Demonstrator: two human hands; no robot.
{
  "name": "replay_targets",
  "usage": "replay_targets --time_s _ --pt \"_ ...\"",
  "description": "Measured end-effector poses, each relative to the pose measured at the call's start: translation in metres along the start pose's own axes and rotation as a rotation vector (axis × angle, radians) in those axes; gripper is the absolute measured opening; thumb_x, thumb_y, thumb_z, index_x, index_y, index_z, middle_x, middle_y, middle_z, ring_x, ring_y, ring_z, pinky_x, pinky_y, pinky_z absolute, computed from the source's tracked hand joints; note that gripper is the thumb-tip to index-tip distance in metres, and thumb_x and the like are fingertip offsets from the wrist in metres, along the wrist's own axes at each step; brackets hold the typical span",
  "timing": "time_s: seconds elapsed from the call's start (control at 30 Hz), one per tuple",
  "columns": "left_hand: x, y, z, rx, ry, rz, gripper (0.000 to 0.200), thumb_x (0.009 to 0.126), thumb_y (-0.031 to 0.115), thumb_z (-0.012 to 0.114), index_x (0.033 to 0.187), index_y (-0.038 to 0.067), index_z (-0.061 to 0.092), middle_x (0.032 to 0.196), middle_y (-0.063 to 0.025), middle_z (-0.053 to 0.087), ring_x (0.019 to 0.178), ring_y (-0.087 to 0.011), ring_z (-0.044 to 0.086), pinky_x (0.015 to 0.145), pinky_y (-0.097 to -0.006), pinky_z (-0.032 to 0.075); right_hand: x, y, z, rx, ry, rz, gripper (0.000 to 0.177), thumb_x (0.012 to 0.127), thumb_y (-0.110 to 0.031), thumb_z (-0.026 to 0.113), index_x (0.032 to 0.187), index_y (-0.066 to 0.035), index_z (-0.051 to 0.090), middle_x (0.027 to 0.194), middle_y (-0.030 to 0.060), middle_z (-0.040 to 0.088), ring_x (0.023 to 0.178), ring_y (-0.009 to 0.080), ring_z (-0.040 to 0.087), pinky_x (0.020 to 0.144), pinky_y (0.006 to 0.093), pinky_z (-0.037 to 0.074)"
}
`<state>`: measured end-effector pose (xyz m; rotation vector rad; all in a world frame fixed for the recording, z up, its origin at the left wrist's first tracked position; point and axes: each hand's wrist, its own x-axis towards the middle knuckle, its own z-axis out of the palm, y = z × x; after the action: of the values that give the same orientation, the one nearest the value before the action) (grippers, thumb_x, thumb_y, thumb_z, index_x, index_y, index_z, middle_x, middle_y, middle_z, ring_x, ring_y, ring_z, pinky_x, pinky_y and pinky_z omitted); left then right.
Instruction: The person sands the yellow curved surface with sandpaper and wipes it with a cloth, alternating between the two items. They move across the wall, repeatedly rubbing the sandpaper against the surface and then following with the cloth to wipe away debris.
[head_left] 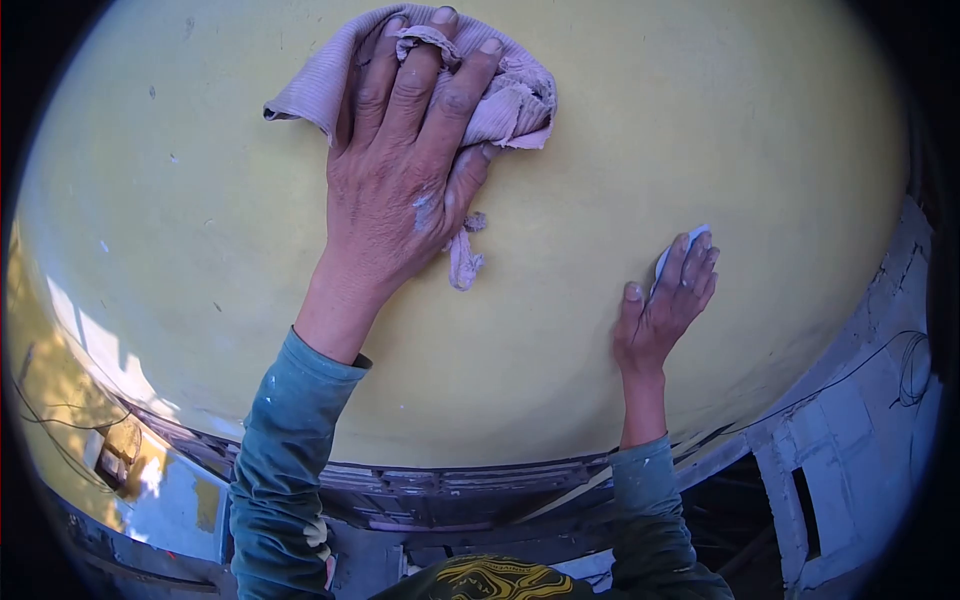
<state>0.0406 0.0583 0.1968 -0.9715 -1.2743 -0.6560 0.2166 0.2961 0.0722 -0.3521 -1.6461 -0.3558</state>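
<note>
A ribbed, frayed mauve rag (310, 92) lies pressed against a broad yellow painted surface (540, 330). My left hand (395, 180) spreads over it, with a torn loop of the cloth around a finger and a ragged strip hanging below the thumb. Pale smudges mark the back of that hand. Lower and to the right, my right hand (660, 320) rests with straight fingers over a thin white piece (702, 232) against the same surface. Only the edges of this piece show, and I cannot tell what it is; dust coats the fingertips.
Small chips and specks dot the yellow surface. Along its lower edge runs a dark slatted structure (440, 485). A grey block wall (830, 450) with a coiled black cable (912, 370) stands at the right. More cables and a sunlit patch (100, 335) appear at the left.
</note>
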Motion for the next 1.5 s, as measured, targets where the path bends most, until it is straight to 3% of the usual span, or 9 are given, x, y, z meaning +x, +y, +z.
replay_targets --time_s 0.1,0.33,0.37,0.63,0.8,1.03,1.23,1.37,1.5 --pt "-0.001 0.007 0.003 0.007 -0.024 -0.016 0.06 0.089 0.026 0.067 0.148 0.02 0.056 0.158 -0.0079 0.046 0.149 -0.0333 0.035 0.125 -0.0506 0.017 0.042 -0.025 0.004 -0.006 0.031 0.034 0.069 0.107 -0.048 0.036 0.161 -0.007 0.029 0.169 0.0194 0.024 0.156 0.044 0.017 0.122 0.0614 0.01" --pt "-0.086 0.067 0.001 -0.166 -0.286 0.044 0.08 0.073 0.032 0.075 0.15 0.024 0.052 0.158 -0.0029 0.045 0.149 -0.0306 0.038 0.119 -0.0464 0.034 -0.055 0.002 0.005 -0.028 -0.046 -0.129 0.065 0.107 -0.045 0.034 0.161 -0.007 0.032 0.168 0.0197 0.027 0.155 0.0439 0.02 0.122 0.0607 0.012" --pt "-0.11 0.078 -0.008 -0.247 -0.399 0.006 0.072 0.078 0.024 0.074 0.148 0.021 0.056 0.158 -0.01 0.045 0.147 -0.0384 0.039 0.123 -0.0509 0.027 -0.055 0.01 0.005 -0.026 -0.011 -0.068 0.065 0.108 -0.045 0.033 0.161 -0.007 0.032 0.167 0.0198 0.027 0.155 0.0442 0.021 0.122 0.0606 0.012" --pt "-0.266 0.126 -0.018 -0.218 -0.585 0.019 0.073 0.078 0.029 0.079 0.147 0.024 0.057 0.154 -0.0106 0.048 0.136 -0.0394 0.045 0.12 -0.0489 0.033 0.087 -0.016 0.002 0.016 0.063 -0.086 0.065 0.105 -0.05 0.042 0.16 -0.016 0.036 0.168 0.0144 0.029 0.155 0.0407 0.023 0.121 0.0624 0.014" --pt "-0.272 0.122 -0.019 -0.224 -0.59 0.023 0.073 0.077 0.029 0.079 0.146 0.023 0.058 0.151 -0.0117 0.051 0.134 -0.0398 0.046 0.119 -0.0492 0.034 -0.056 0.001 0.006 -0.047 -0.136 -0.39 0.069 0.104 -0.059 0.038 0.158 -0.015 0.039 0.166 0.0161 0.031 0.155 0.0396 0.024 0.122 0.0645 0.012" --pt "-0.279 0.127 -0.011 -0.211 -0.571 0.03 0.069 0.079 0.029 0.074 0.145 0.02 0.059 0.15 -0.0139 0.051 0.137 -0.0403 0.043 0.121 -0.0506 0.031 0.069 0.049 -0.014 -0.006 0.068 0.081 0.068 0.107 -0.049 0.036 0.161 -0.009 0.03 0.168 0.0174 0.025 0.156 0.0415 0.02 0.122 0.0608 0.012" --pt "-0.283 0.131 -0.009 -0.181 -0.505 0.02 0.066 0.08 0.027 0.07 0.144 0.019 0.06 0.154 -0.0154 0.047 0.139 -0.0428 0.039 0.121 -0.0518 0.03 -0.03 0.004 0.001 -0.064 -0.119 -0.419 0.067 0.105 -0.054 0.036 0.159 -0.014 0.037 0.167 0.0155 0.029 0.155 0.0417 0.023 0.122 0.0627 0.013" --pt "-0.269 0.126 -0.013 -0.175 -0.504 0.047 0.066 0.08 0.028 0.071 0.144 0.021 0.061 0.156 -0.0125 0.047 0.142 -0.043 0.039 0.122 -0.0511 0.029 -0.055 0.073 -0.002 -0.027 -0.004 -0.215 0.065 0.105 -0.053 0.038 0.158 -0.016 0.04 0.165 0.0156 0.034 0.154 0.0412 0.024 0.122 0.0627 0.013" --pt "-0.18 0.111 -0.003 -0.16 -0.451 0.064 0.068 0.079 0.029 0.074 0.144 0.022 0.061 0.156 -0.0115 0.048 0.144 -0.0417 0.04 0.122 -0.0517 0.028 0.051 0.082 -0.016 0.013 0.117 0.068 0.066 0.106 -0.049 0.039 0.159 -0.01 0.036 0.166 0.0178 0.031 0.154 0.0438 0.023 0.121 0.062 0.015"
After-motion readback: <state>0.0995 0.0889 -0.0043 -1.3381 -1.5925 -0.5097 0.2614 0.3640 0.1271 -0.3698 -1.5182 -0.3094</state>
